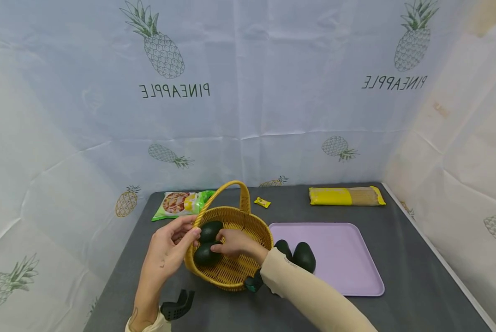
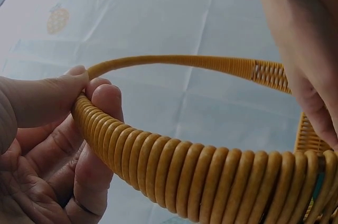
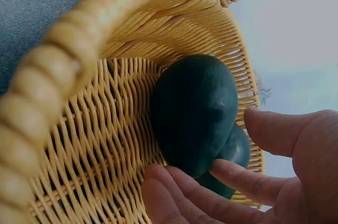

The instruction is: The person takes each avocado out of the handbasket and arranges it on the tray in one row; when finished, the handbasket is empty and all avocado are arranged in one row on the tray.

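My left hand [image 1: 168, 251] pinches the handle [image 2: 185, 59] of a yellow wicker basket [image 1: 261, 228] between thumb and fingers, low on its left side. Two dark green avocados lie together inside the basket at the left: a rear avocado [image 1: 211, 230] and a front avocado [image 1: 206, 255]. Reaching into the basket, my right hand [image 1: 236, 243] has its fingers loosely bent beside them. In the right wrist view its fingertips are at the lower end of the nearer avocado [image 3: 194, 113], and the thumb stands apart from it.
Right of the basket lies a lilac tray [image 1: 335, 237]. Two more avocados [image 1: 304, 257] are at its left side, partly behind my right sleeve. Along the back are a green food bag [image 1: 177, 204], a small yellow packet [image 1: 262, 202] and a yellow noodle pack [image 1: 345, 196].
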`<state>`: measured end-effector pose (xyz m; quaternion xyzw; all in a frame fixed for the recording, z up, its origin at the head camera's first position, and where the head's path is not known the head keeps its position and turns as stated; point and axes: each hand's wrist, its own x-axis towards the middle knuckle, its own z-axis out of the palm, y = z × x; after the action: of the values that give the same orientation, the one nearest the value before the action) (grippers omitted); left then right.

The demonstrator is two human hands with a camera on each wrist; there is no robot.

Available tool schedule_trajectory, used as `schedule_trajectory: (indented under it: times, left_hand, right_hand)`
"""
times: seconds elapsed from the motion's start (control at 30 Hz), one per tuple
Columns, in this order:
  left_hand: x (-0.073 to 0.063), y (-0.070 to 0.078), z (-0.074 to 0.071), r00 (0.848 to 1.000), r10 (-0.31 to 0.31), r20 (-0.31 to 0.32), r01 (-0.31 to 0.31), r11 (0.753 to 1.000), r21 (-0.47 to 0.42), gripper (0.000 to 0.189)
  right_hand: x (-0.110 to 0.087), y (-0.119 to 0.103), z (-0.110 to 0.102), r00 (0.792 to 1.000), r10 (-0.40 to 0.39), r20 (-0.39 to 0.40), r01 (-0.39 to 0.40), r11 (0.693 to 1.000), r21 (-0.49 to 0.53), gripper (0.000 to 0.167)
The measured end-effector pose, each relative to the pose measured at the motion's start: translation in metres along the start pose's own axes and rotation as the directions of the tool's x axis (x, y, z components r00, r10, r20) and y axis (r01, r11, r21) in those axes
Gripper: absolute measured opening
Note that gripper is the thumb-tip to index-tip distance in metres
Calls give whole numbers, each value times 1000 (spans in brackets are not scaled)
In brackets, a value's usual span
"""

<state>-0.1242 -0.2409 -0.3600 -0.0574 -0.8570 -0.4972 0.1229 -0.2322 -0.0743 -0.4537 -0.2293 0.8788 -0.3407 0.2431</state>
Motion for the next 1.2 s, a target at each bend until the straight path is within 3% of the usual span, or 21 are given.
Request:
schedule_trajectory:
  times: [0.3, 0.73, 1.03, 1.2]
  left_hand:
    - [1, 0, 0, 1000, -16, 3, 16, 1000, -2, 32]
    - [0, -1, 1, 1000, -13, -1, 13, 1000, -13, 32]
    - [1, 1, 0, 1000, -25, 1, 25, 1000, -4, 33]
    - [0, 3, 0, 1000, -29, 1, 29, 999, -24, 33]
  right_hand:
    - [8, -4, 1, 999, 43, 21, -44, 994, 99, 38]
    - [17, -8, 9, 999, 46, -24, -43, 992, 116, 37]
    - [19, -13, 15, 995, 90, -40, -82, 982, 170, 56]
    - [19, -12, 19, 993, 120, 4, -115, 947, 299, 77]
